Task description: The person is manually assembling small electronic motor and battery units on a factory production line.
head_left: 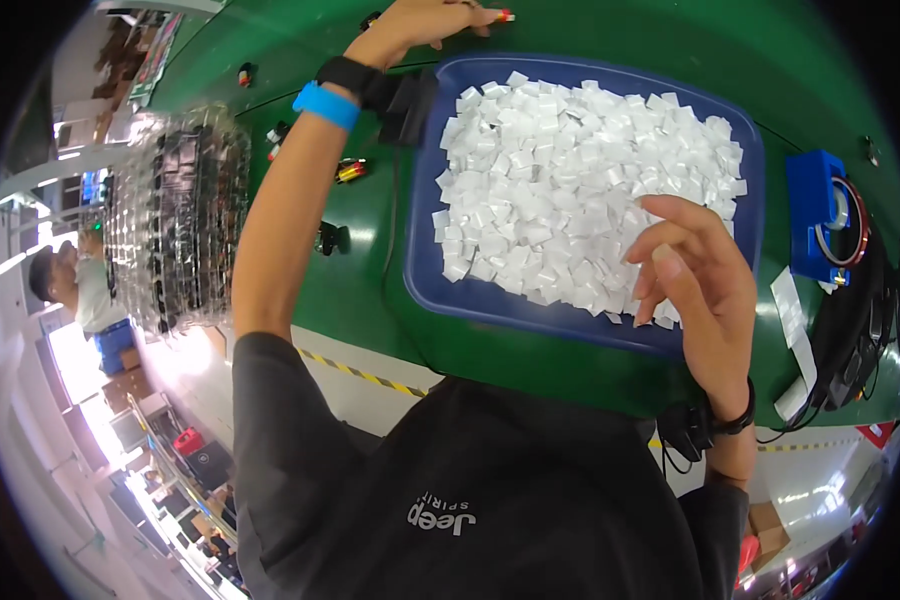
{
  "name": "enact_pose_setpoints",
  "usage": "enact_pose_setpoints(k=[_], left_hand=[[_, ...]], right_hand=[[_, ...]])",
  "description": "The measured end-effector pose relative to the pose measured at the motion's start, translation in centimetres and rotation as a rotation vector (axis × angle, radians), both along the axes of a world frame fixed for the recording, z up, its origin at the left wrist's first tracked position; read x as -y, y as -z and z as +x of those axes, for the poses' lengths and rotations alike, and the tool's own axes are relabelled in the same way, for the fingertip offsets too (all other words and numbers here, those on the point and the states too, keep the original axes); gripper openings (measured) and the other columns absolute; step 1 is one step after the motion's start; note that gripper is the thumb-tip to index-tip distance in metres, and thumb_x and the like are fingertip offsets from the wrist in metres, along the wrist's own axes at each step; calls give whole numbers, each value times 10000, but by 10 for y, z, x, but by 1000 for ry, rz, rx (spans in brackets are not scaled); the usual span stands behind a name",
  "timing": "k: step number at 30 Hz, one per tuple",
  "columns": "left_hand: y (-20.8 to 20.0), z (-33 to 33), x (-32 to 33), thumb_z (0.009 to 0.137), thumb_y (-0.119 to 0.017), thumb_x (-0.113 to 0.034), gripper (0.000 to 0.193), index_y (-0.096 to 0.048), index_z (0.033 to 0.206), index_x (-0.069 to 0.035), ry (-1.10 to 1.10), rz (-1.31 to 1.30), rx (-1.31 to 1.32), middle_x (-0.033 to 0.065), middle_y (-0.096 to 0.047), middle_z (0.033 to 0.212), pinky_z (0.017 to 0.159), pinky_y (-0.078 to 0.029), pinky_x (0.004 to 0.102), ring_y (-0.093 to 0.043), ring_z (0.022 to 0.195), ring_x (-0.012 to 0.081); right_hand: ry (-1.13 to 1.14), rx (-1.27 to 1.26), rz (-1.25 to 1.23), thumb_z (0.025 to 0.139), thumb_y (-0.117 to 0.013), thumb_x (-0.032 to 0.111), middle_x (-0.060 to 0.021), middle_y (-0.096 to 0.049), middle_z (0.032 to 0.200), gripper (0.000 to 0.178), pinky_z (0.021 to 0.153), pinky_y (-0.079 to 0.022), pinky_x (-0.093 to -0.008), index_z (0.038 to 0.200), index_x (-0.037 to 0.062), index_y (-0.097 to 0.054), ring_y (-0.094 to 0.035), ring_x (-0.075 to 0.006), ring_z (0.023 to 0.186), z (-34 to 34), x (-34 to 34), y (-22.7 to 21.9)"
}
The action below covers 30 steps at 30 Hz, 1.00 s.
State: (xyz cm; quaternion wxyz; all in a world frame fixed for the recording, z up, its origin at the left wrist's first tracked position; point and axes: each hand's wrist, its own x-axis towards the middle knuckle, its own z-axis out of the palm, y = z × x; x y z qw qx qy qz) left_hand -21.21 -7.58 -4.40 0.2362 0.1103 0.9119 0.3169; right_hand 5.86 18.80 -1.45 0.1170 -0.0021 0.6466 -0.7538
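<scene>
White squares (570, 190): small flat pieces, papery or plastic-looking, were heaped loosely in the blue tray, many overlapping and tilted.
Blue tray (425, 270): shallow rounded-corner plastic basin lay on the green table (670, 45), in front of the person.
Right hand (695, 275): hovered over the tray's near right corner, fingers loosely curled and partly spread; whether a square was pinched between them could not be told.
Left hand (435, 20): was stretched beyond the tray's far left corner, fingers closed on a small red-tipped item (503, 15); its kind was unclear.
Wrists: a blue band (326, 104) and black strap sat on the left, a black strap on the right.
Surroundings: a blue tape dispenser (820, 215) stood right of the tray; a clear blister rack (180, 220) stood to the left.
Risk: light squares would probably cling together or slip over the low rim if a curled finger dragged through the heap.
</scene>
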Motion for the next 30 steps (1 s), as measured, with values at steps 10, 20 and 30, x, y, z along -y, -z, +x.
enact_pose_setpoints(k=[10,20,30], left_hand=[[-46,146,126,918,-672,-138,339,-619,1245,-70,143,-208,-427,101,-691,1088,823,-502,318,-640,972,228],[-50,186,93,999,-588,-170,278,-555,1216,1,-210,329,-48,108,-668,1018,770,-520,297,-644,845,183],[-43,209,-63,1059,-472,-282,319,-557,1079,26,-75,918,745,57,-575,860,529,-516,241,-509,622,64]], right_hand=[[-22,-26,148,905,-666,31,-45,-676,989,220,639,-483,-211,1124,26,-643,-623,-89,801,0,-8,3],[-38,-214,235,822,-739,13,-79,-678,1006,213,661,-487,-254,1029,40,-698,-634,-153,852,3,-10,3],[103,-983,766,694,-799,13,-142,-619,1166,328,794,-502,-336,1013,56,-736,-581,-275,998,-16,-21,8]])
